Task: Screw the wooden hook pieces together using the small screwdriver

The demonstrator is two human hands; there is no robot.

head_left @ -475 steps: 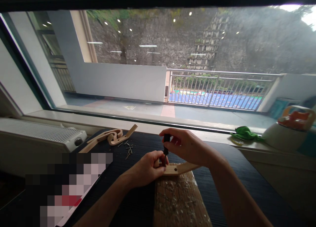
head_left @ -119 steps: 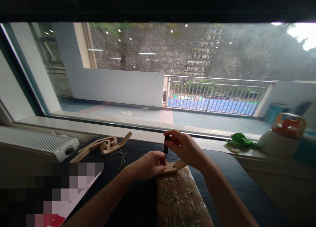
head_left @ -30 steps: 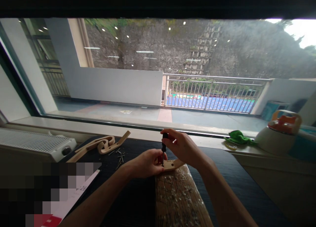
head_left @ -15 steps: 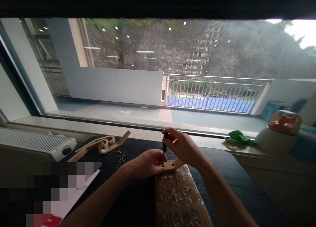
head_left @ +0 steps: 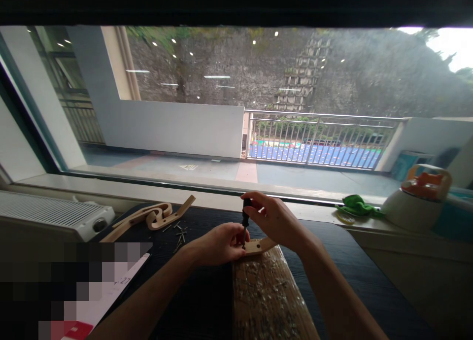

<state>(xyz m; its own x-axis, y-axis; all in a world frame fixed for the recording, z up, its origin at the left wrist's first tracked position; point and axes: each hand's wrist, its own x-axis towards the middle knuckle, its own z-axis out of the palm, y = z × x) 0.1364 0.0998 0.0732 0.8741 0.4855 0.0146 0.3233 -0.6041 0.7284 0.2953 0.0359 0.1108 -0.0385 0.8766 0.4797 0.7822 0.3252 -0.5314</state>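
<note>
My right hand (head_left: 273,219) grips the black handle of a screwdriver (head_left: 246,214), which stands nearly upright with its shaft pointing down. The tip meets a pale wooden hook piece (head_left: 253,247) that lies across the far end of a wooden board (head_left: 269,295). My left hand (head_left: 223,244) is closed at the left end of the hook piece, fingers around the lower shaft; whether they also pinch a screw is hidden. A dark hole shows in the hook piece right of the shaft. The board's surface is scarred and shiny.
Several loose screws (head_left: 180,235) lie on the black table (head_left: 210,214) left of my hands. Curved wooden hooks (head_left: 158,217) rest behind them. A white radiator (head_left: 55,214) stands left; a green cloth (head_left: 356,205) and white kettle-like container (head_left: 410,204) sit on the windowsill.
Almost nothing differs. The screwdriver handle and the fingers of my right hand have shifted very slightly; my left hand stays in place.
</note>
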